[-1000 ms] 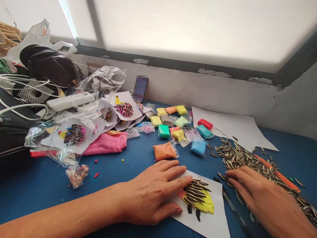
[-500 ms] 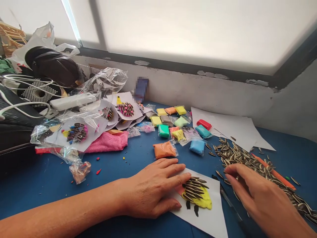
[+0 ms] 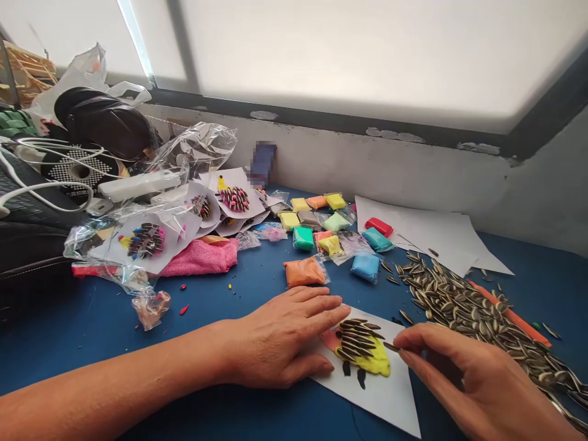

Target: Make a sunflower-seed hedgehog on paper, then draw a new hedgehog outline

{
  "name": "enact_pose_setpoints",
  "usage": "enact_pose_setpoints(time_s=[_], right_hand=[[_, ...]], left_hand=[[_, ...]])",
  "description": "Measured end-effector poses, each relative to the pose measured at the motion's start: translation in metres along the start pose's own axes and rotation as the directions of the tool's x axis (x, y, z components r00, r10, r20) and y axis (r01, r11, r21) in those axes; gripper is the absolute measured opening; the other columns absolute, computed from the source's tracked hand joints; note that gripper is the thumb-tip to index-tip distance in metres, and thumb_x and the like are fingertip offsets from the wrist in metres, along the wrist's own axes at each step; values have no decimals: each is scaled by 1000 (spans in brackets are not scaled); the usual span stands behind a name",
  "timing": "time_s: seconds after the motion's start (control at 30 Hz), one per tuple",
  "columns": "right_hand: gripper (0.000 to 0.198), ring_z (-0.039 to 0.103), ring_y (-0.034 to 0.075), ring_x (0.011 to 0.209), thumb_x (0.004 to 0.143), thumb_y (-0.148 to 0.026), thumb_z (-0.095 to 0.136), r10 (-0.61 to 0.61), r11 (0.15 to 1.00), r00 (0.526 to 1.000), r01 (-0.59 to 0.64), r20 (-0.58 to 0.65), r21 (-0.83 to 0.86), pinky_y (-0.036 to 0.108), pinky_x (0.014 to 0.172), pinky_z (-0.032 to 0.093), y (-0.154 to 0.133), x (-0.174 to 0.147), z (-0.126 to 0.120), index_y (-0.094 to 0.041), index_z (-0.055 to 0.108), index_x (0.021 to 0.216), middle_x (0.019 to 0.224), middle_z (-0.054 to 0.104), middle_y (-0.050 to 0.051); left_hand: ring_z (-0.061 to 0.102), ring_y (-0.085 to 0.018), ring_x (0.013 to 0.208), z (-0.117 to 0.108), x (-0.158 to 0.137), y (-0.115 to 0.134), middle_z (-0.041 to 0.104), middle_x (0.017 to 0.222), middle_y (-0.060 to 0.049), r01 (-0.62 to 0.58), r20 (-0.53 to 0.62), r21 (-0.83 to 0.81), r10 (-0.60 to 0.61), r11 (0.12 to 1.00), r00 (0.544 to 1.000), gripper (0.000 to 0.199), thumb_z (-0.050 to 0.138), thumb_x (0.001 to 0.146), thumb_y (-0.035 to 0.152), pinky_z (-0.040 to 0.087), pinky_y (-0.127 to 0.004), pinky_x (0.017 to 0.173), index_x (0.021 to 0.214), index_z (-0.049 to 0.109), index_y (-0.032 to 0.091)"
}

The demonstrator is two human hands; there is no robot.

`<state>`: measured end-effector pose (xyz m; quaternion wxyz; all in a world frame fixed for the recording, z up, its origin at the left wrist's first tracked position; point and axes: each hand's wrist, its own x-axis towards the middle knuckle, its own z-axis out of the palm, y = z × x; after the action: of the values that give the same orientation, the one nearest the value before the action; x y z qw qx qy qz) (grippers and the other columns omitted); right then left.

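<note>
A white sheet of paper (image 3: pixel 390 401) lies on the blue table, bearing a flat yellow clay shape (image 3: pixel 377 361) with a pink end and two black feet. Rows of striped sunflower seeds (image 3: pixel 356 339) are stuck into the clay. My left hand (image 3: pixel 287 340) rests flat over the paper's left edge, fingers stretched out and their tips beside the seeds. Between thumb and forefinger, my right hand (image 3: pixel 473 373) pinches a single sunflower seed (image 3: pixel 391 346), just right of the clay and apart from it.
A heap of loose sunflower seeds (image 3: pixel 478 318) spreads at the right, with an orange strip (image 3: pixel 512 315) on it. Wrapped clay packets, including an orange one (image 3: pixel 305 271) and a blue one (image 3: pixel 365 267), stand ahead. Finished seed pictures (image 3: pixel 146 241), a pink towel (image 3: pixel 202 257) and bags crowd the left.
My right hand has moved left from the seed heap to the paper's right edge, and a seed now shows in its fingertips. My left hand stays on the paper.
</note>
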<state>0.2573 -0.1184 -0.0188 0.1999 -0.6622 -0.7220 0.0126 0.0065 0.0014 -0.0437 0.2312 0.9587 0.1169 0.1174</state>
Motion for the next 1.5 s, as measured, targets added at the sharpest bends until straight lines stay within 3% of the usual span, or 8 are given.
enact_pose_setpoints(time_s=[0.1, 0.6, 0.83, 1.3, 1.4, 1.5], right_hand=[[23, 72, 15, 61, 96, -40, 57, -42, 993, 993, 30, 106, 115, 20, 54, 56, 3, 2, 1, -29, 75, 87, 78, 78, -1], [19, 73, 15, 72, 98, -36, 56, -89, 996, 995, 88, 43, 25, 23, 63, 56, 4, -2, 10, -30, 74, 95, 86, 75, 0], [27, 67, 12, 64, 103, -34, 47, -103, 994, 992, 106, 79, -33, 21, 55, 50, 1, 0, 15, -29, 71, 91, 79, 67, 0], [23, 66, 10, 61, 103, -26, 46, -212, 955, 974, 223, 74, -195, 20, 53, 47, -4, -3, 19, -29, 66, 90, 77, 63, -3], [22, 69, 10, 65, 104, -33, 47, -189, 965, 982, 190, 23, -181, 19, 54, 50, 1, -1, 10, -30, 68, 97, 82, 69, -3], [26, 75, 16, 71, 102, -41, 47, -119, 968, 985, 88, -122, -236, 24, 61, 56, 16, 3, -1, -29, 70, 101, 91, 77, 1]], left_hand=[[43, -32, 146, 0, 0, 0, 48, 155, -20, -22, -12, 3, 22, 1000, 1000, 67, 65, 97, 40, 30, -47, 124, 152, 42, 9], [48, -35, 141, 3, -1, 0, 48, 154, -20, -50, -28, 55, 51, 997, 998, 62, 62, 99, 40, 32, -49, 121, 151, 45, 12], [48, -36, 140, 3, -1, 1, 49, 153, -19, -47, -36, 49, 49, 998, 998, 61, 63, 98, 41, 35, -51, 120, 150, 46, 14], [45, -36, 143, 2, -1, 2, 46, 156, -20, -34, -4, 55, 34, 998, 999, 64, 64, 98, 39, 31, -50, 123, 152, 46, 11], [46, -37, 142, 1, -1, 2, 47, 155, -21, -34, -2, 57, 35, 998, 999, 64, 64, 98, 39, 31, -50, 122, 152, 46, 10], [46, -35, 142, 0, -1, 2, 47, 155, -19, -44, -7, 53, 44, 998, 999, 63, 63, 98, 39, 32, -49, 122, 152, 45, 11]])
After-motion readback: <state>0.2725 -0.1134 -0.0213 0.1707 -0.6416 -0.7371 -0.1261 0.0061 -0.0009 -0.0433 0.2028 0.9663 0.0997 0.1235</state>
